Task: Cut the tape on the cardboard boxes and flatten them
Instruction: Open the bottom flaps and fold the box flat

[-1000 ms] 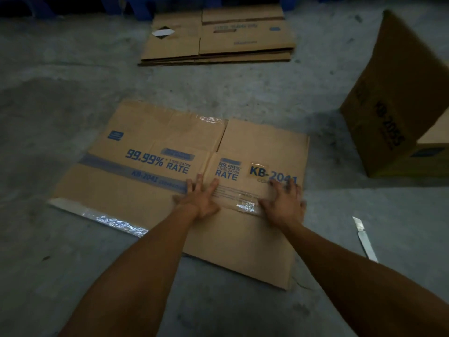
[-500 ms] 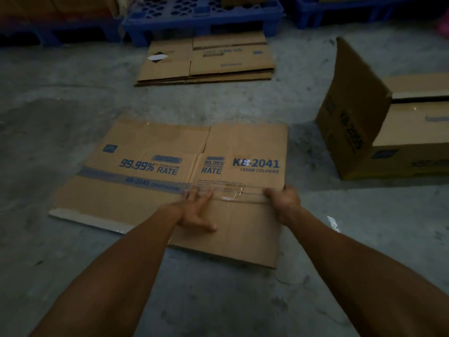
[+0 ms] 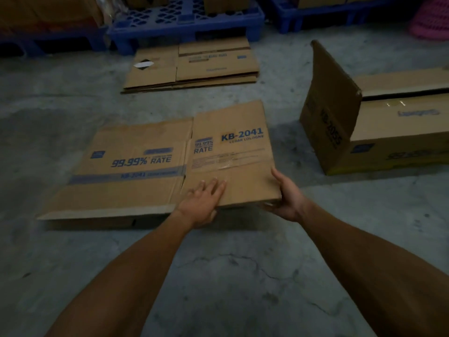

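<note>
A flattened brown cardboard box (image 3: 136, 176) printed "KB-2041" and "99.99% RATE" is raised a little off the concrete floor at its near edge. My right hand (image 3: 286, 198) grips its near right corner, thumb on top and fingers underneath. My left hand (image 3: 204, 200) lies on the near edge with straight fingers pressed on the top face. A strip of clear tape (image 3: 226, 162) crosses the right panel. An unflattened box (image 3: 379, 127) marked "KB-2055" stands at the right with one flap up.
A stack of flattened boxes (image 3: 194, 66) lies on the floor further back. Blue plastic pallets (image 3: 184, 20) carrying boxes line the far edge. A pink item (image 3: 432, 20) shows at the top right. Cracked concrete floor (image 3: 230, 268) lies under my arms.
My right hand went from pressing on the box to gripping its right corner. The box's near edge has come up off the floor. The blade seen on the floor is out of view.
</note>
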Motion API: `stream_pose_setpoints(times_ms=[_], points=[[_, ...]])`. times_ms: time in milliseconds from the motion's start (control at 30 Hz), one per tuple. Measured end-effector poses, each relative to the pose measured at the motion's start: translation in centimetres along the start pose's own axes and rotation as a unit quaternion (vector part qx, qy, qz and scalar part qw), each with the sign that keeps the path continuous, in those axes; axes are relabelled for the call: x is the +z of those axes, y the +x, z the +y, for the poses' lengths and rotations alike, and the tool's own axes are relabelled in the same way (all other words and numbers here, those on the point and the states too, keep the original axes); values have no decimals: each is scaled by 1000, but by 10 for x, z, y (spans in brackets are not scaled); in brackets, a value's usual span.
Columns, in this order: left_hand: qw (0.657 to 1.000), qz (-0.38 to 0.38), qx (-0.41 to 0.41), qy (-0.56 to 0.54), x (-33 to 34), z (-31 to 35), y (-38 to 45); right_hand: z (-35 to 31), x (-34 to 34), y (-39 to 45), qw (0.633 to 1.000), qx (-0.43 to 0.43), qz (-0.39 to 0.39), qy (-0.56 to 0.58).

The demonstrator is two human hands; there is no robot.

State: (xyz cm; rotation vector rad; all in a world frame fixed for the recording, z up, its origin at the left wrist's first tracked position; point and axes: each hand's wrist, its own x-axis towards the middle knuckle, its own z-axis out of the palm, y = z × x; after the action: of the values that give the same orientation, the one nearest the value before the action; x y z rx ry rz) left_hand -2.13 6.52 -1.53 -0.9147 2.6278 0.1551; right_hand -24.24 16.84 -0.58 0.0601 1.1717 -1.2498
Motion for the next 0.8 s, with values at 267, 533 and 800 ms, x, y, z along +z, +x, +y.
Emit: stream_pose_setpoints(times_ms=[267,533,800], points=[[996,60,-12,-66,-27,12,33,16,39,6,988,-65,38,137],[953,85,-171,-236,-9,-18,0,21,44,19,981,-49,157,107],[656,199,-578,-442,8,-51,-28,25,60,24,956,-145,200,159]])
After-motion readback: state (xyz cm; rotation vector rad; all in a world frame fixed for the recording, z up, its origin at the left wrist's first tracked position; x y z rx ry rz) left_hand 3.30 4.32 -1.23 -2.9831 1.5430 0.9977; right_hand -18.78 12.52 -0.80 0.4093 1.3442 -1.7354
